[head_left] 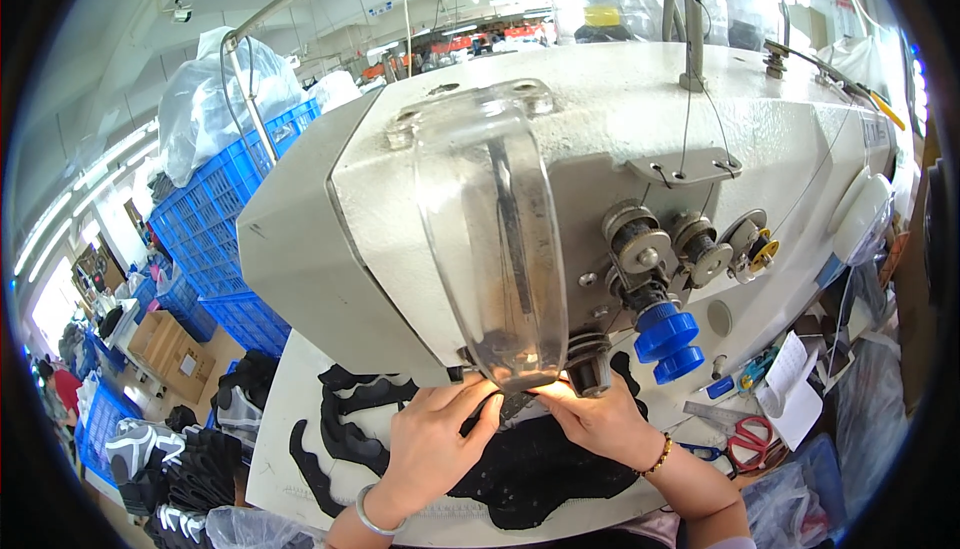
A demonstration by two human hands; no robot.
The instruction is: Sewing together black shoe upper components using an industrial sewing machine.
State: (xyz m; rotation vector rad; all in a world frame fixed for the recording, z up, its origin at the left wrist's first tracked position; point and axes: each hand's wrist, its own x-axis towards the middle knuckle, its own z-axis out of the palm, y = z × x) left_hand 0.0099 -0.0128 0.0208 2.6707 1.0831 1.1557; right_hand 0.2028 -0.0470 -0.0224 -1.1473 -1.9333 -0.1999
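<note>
A large cream sewing machine (620, 99) fills the middle, and both my hands work beneath its head. My left hand (432, 441), a silver bangle on its wrist, has thumb and fingers closed on the edge of a black fabric piece (545, 464). From the other side my right hand (603, 423), with a beaded bracelet, pinches the same piece close to the lit needle area. The clear plastic guard (495, 239) and the machine head hide the needle and some fingertips. Curved black cut pieces (345, 429) lie on the table left of my left hand.
Red-handled scissors (750, 441), a metal ruler (715, 413) and white paper (793, 389) lie on the right. Blue tension knobs (666, 339) hang above my right hand. Stacked blue crates (225, 209) and piled grey-and-black shoe parts (150, 449) stand left.
</note>
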